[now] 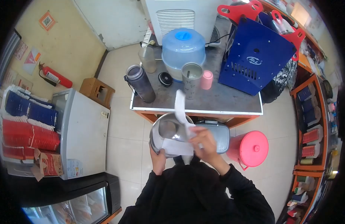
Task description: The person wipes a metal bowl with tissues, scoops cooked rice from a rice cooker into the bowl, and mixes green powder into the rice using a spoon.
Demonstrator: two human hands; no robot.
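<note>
Metal bowl (177, 132) is hanging before the torso (187, 190), near the table (217, 101), the left hand (158, 161) gripping its side, presumably steadying it while the right hand (204, 142) is pinching a white strip (180, 107). The bowl is hiding the left fingertips; blur is obscuring whether the strip is joining the white sheet (178, 147) lying across the bowl.

A round metal bowl (173, 118) has a white sheet (177, 146) across its near side, a curved white strip (180, 106) over its rim.
</note>
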